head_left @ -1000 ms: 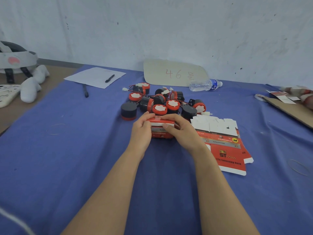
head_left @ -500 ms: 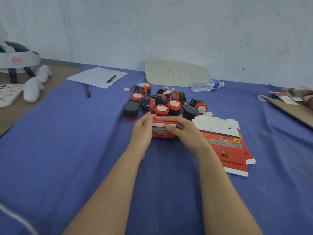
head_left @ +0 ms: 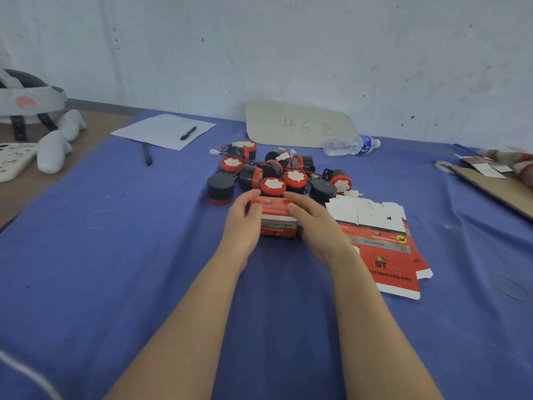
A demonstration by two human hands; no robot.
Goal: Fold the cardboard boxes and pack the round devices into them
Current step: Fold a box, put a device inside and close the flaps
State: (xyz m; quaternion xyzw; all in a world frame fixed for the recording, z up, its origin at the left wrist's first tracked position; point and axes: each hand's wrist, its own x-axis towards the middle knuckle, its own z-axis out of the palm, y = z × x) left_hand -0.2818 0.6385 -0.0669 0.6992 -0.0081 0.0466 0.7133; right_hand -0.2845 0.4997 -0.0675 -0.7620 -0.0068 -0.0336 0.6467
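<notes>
A small red folded box (head_left: pixel 277 219) stands on the blue cloth in the middle. My left hand (head_left: pixel 241 223) grips its left side, thumb on the top edge. My right hand (head_left: pixel 315 225) grips its right side, fingers lying across the top. What is inside the box is hidden. Just behind it lies a heap of several black-and-red round devices (head_left: pixel 272 173) with red wires and white plugs. A stack of flat red-and-white unfolded boxes (head_left: pixel 380 241) lies to the right of my right hand.
A white sheet with a pen (head_left: pixel 163 131) and a second pen (head_left: pixel 147 154) lie at the back left. A cardboard sign (head_left: pixel 300 124) and a water bottle (head_left: pixel 350 144) stand by the wall. A brown board (head_left: pixel 499 186) is at the right edge; headset and white items (head_left: pixel 54 145) at the left.
Both hands have stayed on the red box, which has turned a little so more of its top and front face shows. The view has shifted slightly.
</notes>
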